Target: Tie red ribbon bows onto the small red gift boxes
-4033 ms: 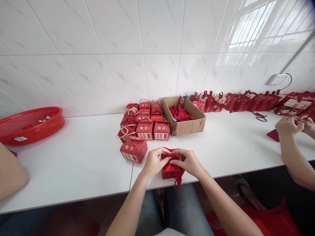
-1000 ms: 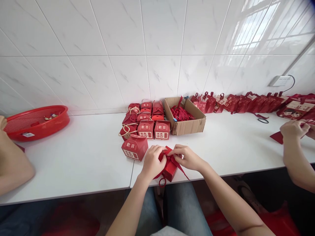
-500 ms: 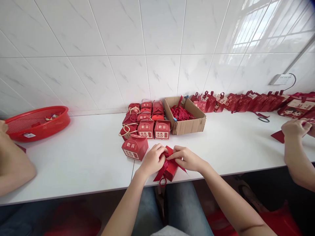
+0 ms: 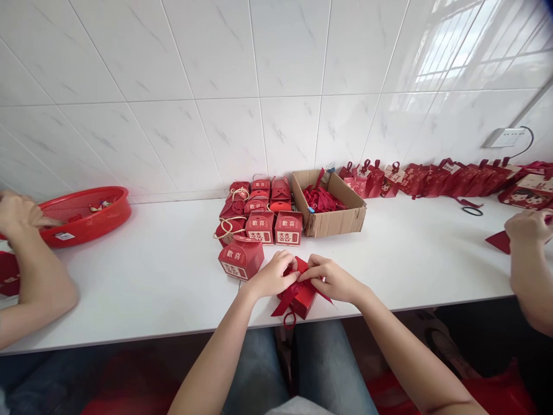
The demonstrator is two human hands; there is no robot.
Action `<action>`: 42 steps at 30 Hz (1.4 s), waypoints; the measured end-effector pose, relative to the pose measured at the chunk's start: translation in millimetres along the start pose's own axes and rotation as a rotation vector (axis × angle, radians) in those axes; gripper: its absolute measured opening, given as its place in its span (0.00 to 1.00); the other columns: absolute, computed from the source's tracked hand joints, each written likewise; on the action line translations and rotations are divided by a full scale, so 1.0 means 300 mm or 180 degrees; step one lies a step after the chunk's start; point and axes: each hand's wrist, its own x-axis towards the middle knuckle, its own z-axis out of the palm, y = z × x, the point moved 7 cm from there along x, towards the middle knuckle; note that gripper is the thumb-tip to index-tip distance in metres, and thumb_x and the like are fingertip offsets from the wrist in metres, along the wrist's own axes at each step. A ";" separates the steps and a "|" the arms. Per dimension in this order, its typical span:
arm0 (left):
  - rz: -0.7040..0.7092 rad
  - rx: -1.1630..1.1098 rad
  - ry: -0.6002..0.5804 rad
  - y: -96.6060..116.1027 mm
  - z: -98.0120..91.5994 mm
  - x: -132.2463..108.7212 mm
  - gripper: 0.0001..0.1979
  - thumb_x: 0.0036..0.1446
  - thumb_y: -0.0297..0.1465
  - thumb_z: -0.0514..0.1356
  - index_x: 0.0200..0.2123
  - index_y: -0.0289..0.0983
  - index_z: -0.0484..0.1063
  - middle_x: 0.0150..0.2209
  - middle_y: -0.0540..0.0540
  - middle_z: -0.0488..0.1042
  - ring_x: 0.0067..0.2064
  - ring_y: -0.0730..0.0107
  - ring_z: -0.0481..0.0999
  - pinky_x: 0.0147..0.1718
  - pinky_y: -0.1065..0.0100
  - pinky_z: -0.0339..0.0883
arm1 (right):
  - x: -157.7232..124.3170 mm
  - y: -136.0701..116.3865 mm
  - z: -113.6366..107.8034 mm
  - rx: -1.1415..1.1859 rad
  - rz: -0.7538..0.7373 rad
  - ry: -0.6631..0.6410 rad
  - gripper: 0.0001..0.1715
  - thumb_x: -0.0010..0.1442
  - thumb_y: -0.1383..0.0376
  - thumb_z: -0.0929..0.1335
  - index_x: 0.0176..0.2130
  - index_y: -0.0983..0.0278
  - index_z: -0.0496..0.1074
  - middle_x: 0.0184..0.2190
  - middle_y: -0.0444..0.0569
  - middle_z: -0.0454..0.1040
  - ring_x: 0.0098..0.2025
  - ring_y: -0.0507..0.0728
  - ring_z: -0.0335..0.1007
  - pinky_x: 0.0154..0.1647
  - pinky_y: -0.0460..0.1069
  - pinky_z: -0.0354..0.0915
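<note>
I see the left hand (image 4: 272, 276) and the right hand (image 4: 330, 279) meet on top of a small red gift box (image 4: 307, 295). Both pinch its red ribbon (image 4: 283, 300) with the fingers pressed together. The box stands at the near edge of the white table (image 4: 151, 288), just beside a closed printed gift box (image 4: 241, 259).

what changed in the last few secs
The small red box has turned cornerwise, its ribbon now spread in loops and tails. Left hand and right hand still pinch it on top. A co-worker's hand has reached the red basket. Finished boxes and cardboard box stayed put.
</note>
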 end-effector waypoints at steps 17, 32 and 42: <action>-0.0206 -0.0082 0.0284 -0.011 -0.052 -0.009 0.04 0.58 0.32 0.53 0.35 0.40 0.65 0.35 0.50 0.72 0.36 0.68 0.70 0.37 0.67 0.63 | 0.000 0.009 0.009 0.0003 0.0151 -0.0120 0.24 0.55 0.78 0.60 0.39 0.61 0.79 0.29 0.45 0.61 0.29 0.50 0.60 0.33 0.46 0.61; -0.0209 -0.0388 0.0543 -0.064 -0.045 -0.042 0.06 0.55 0.33 0.57 0.37 0.40 0.64 0.34 0.51 0.68 0.36 0.71 0.68 0.38 0.68 0.63 | -0.030 0.063 -0.041 0.0479 0.1092 0.0164 0.13 0.59 0.55 0.65 0.33 0.63 0.68 0.25 0.43 0.67 0.27 0.52 0.61 0.29 0.47 0.59; -0.0087 0.0044 0.0043 -0.011 -0.056 -0.036 0.07 0.56 0.34 0.55 0.29 0.38 0.63 0.30 0.51 0.66 0.31 0.70 0.65 0.31 0.68 0.59 | -0.012 0.027 -0.030 0.0553 0.0583 -0.0112 0.05 0.59 0.63 0.65 0.35 0.63 0.67 0.31 0.45 0.70 0.29 0.51 0.60 0.31 0.47 0.60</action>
